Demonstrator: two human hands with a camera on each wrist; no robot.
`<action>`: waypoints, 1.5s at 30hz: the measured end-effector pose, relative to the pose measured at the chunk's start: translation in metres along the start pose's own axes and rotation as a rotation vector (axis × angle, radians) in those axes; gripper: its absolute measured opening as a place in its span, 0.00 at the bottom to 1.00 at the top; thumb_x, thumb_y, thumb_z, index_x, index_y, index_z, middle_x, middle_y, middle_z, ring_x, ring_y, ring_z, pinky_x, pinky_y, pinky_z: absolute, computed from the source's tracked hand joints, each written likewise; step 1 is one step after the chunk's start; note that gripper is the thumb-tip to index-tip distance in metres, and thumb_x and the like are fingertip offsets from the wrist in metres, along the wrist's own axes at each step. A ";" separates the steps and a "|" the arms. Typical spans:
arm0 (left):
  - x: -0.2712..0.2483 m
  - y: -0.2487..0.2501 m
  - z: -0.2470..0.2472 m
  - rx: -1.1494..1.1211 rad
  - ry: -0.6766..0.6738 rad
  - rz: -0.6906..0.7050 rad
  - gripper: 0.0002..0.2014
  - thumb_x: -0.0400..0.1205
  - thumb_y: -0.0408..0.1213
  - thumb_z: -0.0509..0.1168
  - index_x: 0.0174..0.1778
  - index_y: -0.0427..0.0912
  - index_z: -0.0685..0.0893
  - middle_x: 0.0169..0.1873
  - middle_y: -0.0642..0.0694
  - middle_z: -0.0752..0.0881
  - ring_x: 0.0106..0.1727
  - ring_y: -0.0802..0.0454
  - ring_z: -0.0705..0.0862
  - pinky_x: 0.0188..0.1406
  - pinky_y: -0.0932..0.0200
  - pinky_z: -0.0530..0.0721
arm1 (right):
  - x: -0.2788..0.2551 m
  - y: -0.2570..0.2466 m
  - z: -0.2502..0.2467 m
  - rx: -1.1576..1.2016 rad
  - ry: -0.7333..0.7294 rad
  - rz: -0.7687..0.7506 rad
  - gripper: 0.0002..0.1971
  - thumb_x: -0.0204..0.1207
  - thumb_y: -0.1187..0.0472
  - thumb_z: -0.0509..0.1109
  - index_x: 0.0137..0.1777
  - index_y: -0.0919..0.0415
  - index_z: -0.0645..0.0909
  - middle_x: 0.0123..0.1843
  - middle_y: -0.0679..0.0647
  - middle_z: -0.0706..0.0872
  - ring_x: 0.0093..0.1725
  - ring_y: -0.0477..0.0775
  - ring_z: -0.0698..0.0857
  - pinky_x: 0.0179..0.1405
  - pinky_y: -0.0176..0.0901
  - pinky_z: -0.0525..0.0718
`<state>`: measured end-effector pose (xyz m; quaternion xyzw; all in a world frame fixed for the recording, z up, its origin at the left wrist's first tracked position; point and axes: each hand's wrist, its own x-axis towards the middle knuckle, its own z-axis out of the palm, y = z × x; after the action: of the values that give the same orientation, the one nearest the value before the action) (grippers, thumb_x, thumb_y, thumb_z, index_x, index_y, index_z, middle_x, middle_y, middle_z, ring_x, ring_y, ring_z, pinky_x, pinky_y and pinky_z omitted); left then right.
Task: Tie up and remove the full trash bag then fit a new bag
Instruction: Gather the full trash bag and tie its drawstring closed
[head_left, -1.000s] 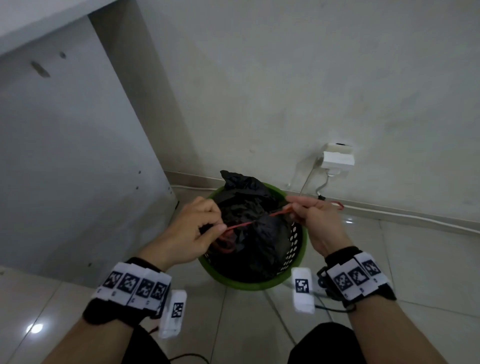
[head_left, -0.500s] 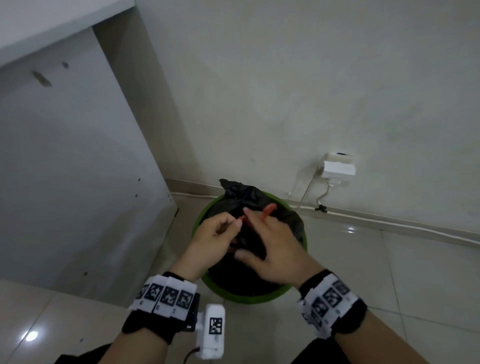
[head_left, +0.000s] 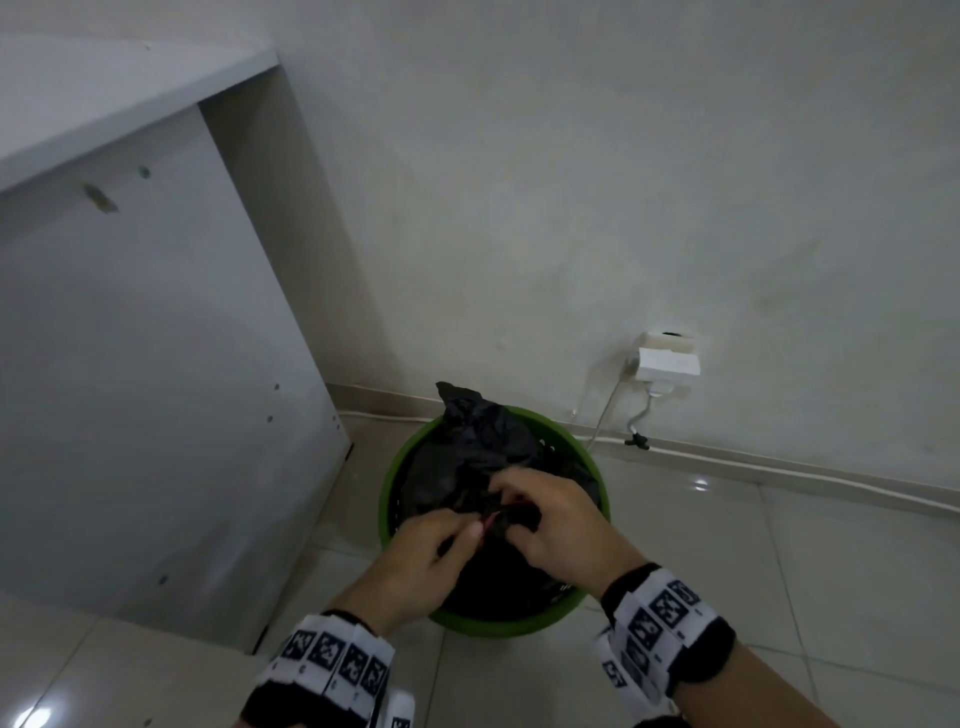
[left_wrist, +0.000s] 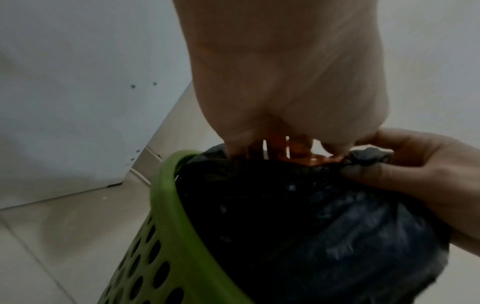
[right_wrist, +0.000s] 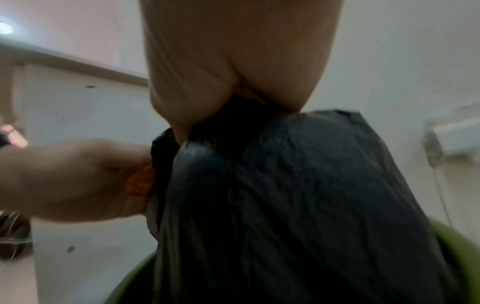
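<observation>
A full black trash bag (head_left: 467, 447) sits in a green perforated bin (head_left: 387, 499) on the floor by the wall. Both hands meet over the bag's gathered top. My left hand (head_left: 467, 532) pinches the orange-red drawstring (left_wrist: 306, 158) between thumb and fingers. My right hand (head_left: 514, 514) grips the bunched neck of the bag (left_wrist: 369, 156), fingers curled round it. In the right wrist view the bag (right_wrist: 298, 195) fills the frame, and the left hand (right_wrist: 78, 181) holds the drawstring (right_wrist: 141, 183) at its left side. Any knot is hidden by the fingers.
A white cabinet side (head_left: 156, 364) stands close on the bin's left. A white wall plug (head_left: 667, 358) with a hanging cable (head_left: 602, 415) is behind the bin on the right. Pale tiled floor (head_left: 779, 571) lies around the bin.
A second ago the hands held the drawstring stretched apart. They have come together over the bag, and the right hand now grips the bag's neck.
</observation>
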<state>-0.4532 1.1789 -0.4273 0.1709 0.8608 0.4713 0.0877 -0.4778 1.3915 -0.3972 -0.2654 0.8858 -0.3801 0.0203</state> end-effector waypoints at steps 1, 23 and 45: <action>-0.003 0.002 0.005 -0.001 -0.064 -0.006 0.20 0.85 0.61 0.53 0.54 0.54 0.85 0.46 0.54 0.86 0.49 0.60 0.84 0.48 0.58 0.83 | -0.002 -0.002 0.000 0.083 0.051 0.095 0.18 0.72 0.63 0.74 0.59 0.50 0.78 0.51 0.46 0.86 0.53 0.45 0.84 0.56 0.44 0.84; 0.005 -0.016 -0.032 -0.485 0.568 -0.598 0.09 0.87 0.39 0.61 0.49 0.45 0.88 0.46 0.43 0.91 0.47 0.43 0.86 0.46 0.53 0.81 | 0.012 0.011 0.038 0.034 0.456 0.297 0.33 0.67 0.24 0.68 0.24 0.55 0.71 0.25 0.47 0.76 0.29 0.46 0.77 0.31 0.42 0.75; -0.026 -0.042 0.022 -0.866 0.386 -0.959 0.09 0.85 0.38 0.67 0.48 0.34 0.83 0.46 0.36 0.92 0.44 0.39 0.90 0.37 0.44 0.91 | 0.065 -0.068 -0.064 0.124 0.627 0.125 0.27 0.77 0.56 0.75 0.19 0.52 0.67 0.18 0.44 0.67 0.20 0.39 0.67 0.25 0.39 0.70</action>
<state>-0.4316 1.1652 -0.4746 -0.3679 0.5749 0.7050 0.1925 -0.5176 1.3635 -0.2943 -0.0785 0.8387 -0.4945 -0.2141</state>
